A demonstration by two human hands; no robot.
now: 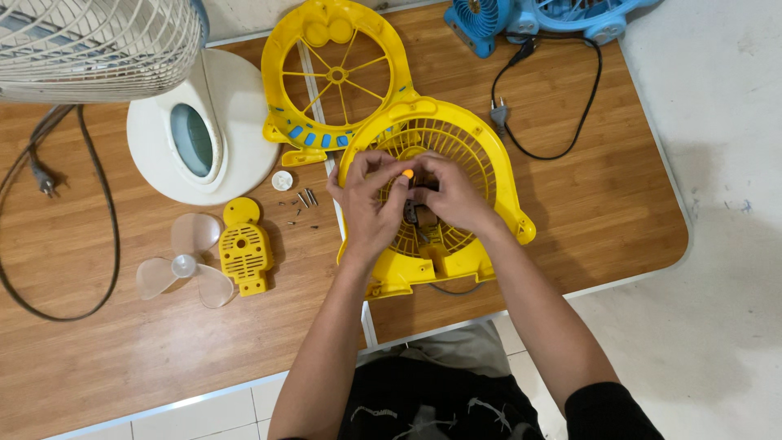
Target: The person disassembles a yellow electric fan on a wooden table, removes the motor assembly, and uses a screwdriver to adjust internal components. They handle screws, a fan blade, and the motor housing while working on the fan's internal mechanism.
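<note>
A yellow fan housing (481, 155) with a round grille lies on the wooden table (603, 204) in front of me. Both hands work at its centre. My left hand (368, 208) pinches a small orange part (408, 173) between thumb and finger. My right hand (453, 195) grips something dark at the grille's middle, mostly hidden by my fingers. The two hands touch each other over the housing.
A yellow front grille frame (334, 77) lies behind the housing. To the left are a clear fan blade (186, 265), a yellow motor cover (244, 248), several small screws (303, 204), a white cap (282, 180), a white fan base (204, 130) and cage (98, 41). A blue fan (529, 16) and black cord (570, 122) sit far right.
</note>
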